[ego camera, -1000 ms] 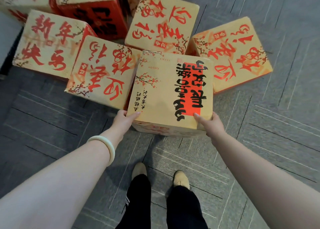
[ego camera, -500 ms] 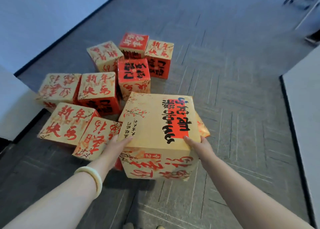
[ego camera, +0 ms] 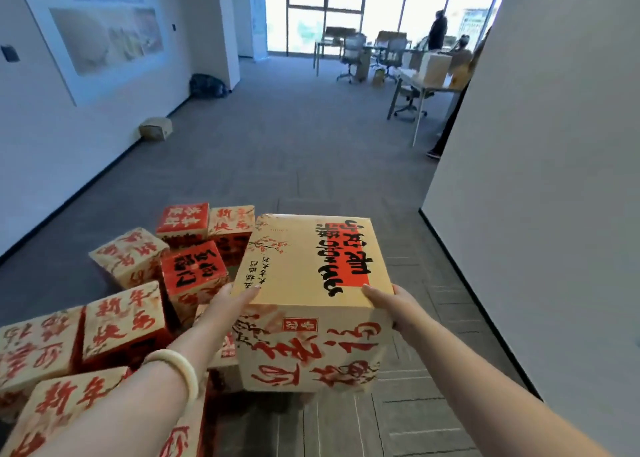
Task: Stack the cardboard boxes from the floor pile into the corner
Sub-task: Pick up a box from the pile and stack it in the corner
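Observation:
I hold a tan cardboard box (ego camera: pixel 294 269) with red and black lettering in the air at chest height, in the middle of the head view. My left hand (ego camera: pixel 228 304) grips its left side with the thumb lying over the top edge. My right hand (ego camera: pixel 391 304) grips the right side the same way. The pile of matching red and tan boxes (ego camera: pixel 124 321) lies on the grey carpet below and to the left, partly hidden by my left arm.
A white partition wall (ego camera: pixel 536 179) stands close on the right. A white wall runs along the left, with a small box (ego camera: pixel 156 128) and a dark bag (ego camera: pixel 207 85) at its foot. Desks and chairs (ego camera: pixel 412 86) and a standing person (ego camera: pixel 437 29) are far ahead by the windows.
The box has come up off the floor pile between both hands. My view has swung up from the floor to the room ahead.

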